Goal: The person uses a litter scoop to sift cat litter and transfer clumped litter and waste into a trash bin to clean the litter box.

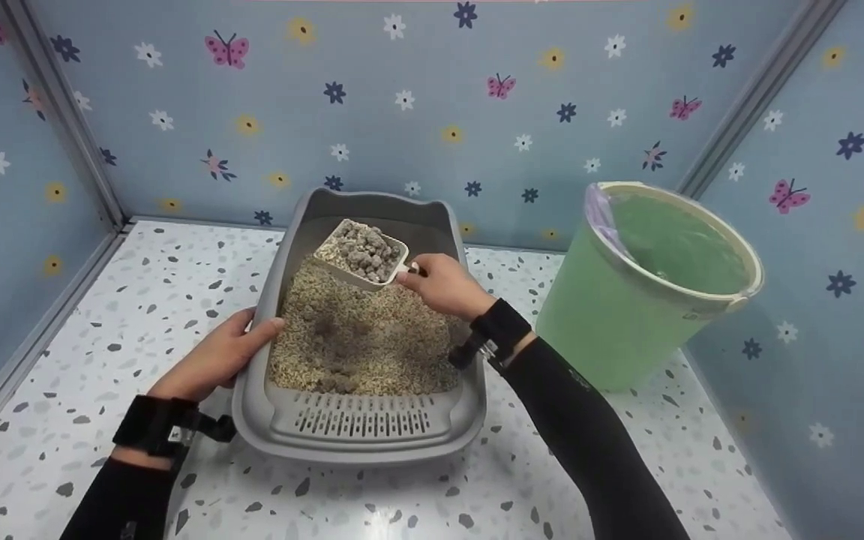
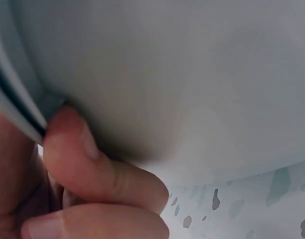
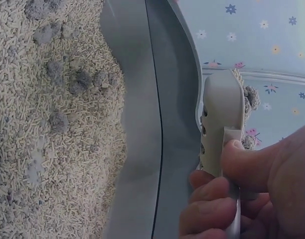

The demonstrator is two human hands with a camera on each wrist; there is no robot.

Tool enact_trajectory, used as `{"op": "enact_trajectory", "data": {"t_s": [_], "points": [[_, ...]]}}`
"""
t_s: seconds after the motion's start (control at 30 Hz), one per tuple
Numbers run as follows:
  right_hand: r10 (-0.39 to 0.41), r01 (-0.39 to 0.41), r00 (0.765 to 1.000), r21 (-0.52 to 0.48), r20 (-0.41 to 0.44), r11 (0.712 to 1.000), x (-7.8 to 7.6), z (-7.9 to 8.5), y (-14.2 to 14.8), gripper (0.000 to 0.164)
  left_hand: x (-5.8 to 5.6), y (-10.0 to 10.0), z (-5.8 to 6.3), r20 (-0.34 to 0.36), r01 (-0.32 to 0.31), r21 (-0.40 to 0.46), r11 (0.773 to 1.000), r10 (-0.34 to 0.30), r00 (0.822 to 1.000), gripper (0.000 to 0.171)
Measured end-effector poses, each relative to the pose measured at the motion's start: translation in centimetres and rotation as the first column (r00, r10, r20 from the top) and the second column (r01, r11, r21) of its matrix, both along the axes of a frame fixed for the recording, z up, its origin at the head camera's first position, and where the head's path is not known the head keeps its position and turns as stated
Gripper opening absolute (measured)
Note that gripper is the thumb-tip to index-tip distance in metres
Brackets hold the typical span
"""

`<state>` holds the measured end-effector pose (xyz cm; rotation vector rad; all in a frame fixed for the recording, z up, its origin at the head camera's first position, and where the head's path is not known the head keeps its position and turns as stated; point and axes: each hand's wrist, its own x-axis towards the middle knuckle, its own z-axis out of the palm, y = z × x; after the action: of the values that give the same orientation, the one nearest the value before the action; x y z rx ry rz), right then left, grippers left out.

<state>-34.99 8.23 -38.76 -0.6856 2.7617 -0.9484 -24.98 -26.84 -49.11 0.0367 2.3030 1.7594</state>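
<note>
A grey litter box (image 1: pixel 363 442) holds pale pellet litter (image 1: pixel 379 352) with darker damp patches and some clumps (image 3: pixel 58 122). Above its far half, my right hand (image 1: pixel 447 286) grips the handle of a white litter scoop (image 1: pixel 367 281). Grey clumps and loose pellets (image 1: pixel 368 251) are heaped in the scoop. In the right wrist view the scoop (image 3: pixel 222 109) is seen from its slotted side, with fingers and thumb wrapped about the handle. My left hand (image 1: pixel 226 352) holds the box's left rim, thumb over the top; in the left wrist view its fingers (image 2: pixel 107 184) curl under the rim.
A green bin (image 1: pixel 604 322) with a cream rim and a clear liner stands to the right of the litter box. Blue walls (image 1: pixel 417 67) with flowers and butterflies close in the back and both sides. The floor (image 1: pixel 124 300) is white with grey speckles.
</note>
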Motion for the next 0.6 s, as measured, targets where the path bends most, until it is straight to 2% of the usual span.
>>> {"op": "enact_trajectory", "data": {"t_s": [0.37, 0.6], "points": [[-0.005, 0.004, 1.0, -0.019, -0.012, 1.0, 0.7, 0.2, 1.2, 0.035, 0.2, 0.0, 0.1, 0.006, 0.009, 0.019, 1.0, -0.009, 1.0, 0.091], [-0.044, 0.044, 0.999, -0.007, -0.011, 0.999, 1.1, 0.3, 1.3, 0.035, 0.2, 0.1, 0.1, 0.003, 0.009, 0.018, 1.0, -0.009, 1.0, 0.091]]}}
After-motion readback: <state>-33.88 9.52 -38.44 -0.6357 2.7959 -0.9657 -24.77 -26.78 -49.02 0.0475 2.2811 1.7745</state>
